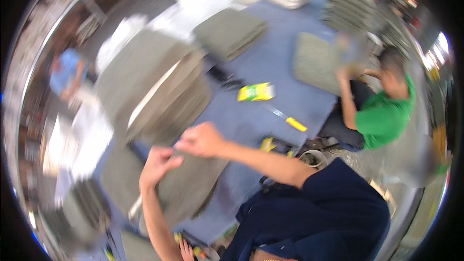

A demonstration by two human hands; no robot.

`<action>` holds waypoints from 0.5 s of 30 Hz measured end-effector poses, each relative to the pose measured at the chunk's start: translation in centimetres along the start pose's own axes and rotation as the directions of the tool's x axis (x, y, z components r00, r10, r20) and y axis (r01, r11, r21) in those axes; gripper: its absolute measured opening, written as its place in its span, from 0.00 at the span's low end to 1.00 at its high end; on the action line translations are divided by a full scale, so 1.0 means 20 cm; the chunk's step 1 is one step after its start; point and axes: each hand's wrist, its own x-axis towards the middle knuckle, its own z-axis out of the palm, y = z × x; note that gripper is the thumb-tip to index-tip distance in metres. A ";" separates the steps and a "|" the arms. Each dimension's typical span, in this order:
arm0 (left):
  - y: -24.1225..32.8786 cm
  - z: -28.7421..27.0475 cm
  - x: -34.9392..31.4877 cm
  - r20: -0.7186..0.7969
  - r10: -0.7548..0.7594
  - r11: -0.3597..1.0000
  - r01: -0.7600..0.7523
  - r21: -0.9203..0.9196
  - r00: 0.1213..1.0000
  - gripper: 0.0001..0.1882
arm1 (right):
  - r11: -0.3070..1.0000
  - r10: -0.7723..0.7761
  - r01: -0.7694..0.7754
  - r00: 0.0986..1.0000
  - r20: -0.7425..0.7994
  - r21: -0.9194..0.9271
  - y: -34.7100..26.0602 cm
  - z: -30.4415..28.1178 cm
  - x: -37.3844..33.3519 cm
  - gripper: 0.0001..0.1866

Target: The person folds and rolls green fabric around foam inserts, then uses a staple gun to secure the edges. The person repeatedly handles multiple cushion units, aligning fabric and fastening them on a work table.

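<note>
My left hand point(159, 165) and my right hand point(203, 140) are close together over a grey-green fabric piece point(191, 183). The fingers of both are drawn into a pinch. Whatever lies between them, if anything, is too small and blurred to name. Just beyond them stands a thick stack of grey-green fabric point(140, 67), with a pale strip along its side. The stack and the piece under my hands rest on a blue-covered table point(270, 29).
Right of the stack lie a yellow-green packet point(256, 92), a yellow-handled blade point(295, 124) and a black object point(224, 76). A person in green point(386, 116) handles a grey-green piece point(311, 63) at the right. Another person in light blue point(67, 72) is at the far left.
</note>
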 end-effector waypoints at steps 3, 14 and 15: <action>0.06 0.11 -0.06 -0.396 0.033 0.998 -0.053 -0.038 0.918 0.30 | 0.997 -0.029 0.029 1.000 0.008 0.070 0.01 0.04 0.10 0.26; 0.05 0.39 0.16 -0.687 0.237 0.551 0.487 0.678 0.687 0.53 | 0.942 -0.291 0.238 0.929 -0.227 -0.235 0.13 0.32 0.15 0.13; -0.03 0.34 0.18 -0.679 0.205 0.573 0.476 0.667 0.705 0.52 | 0.949 -0.252 0.207 0.952 -0.174 -0.240 0.13 0.34 0.18 0.12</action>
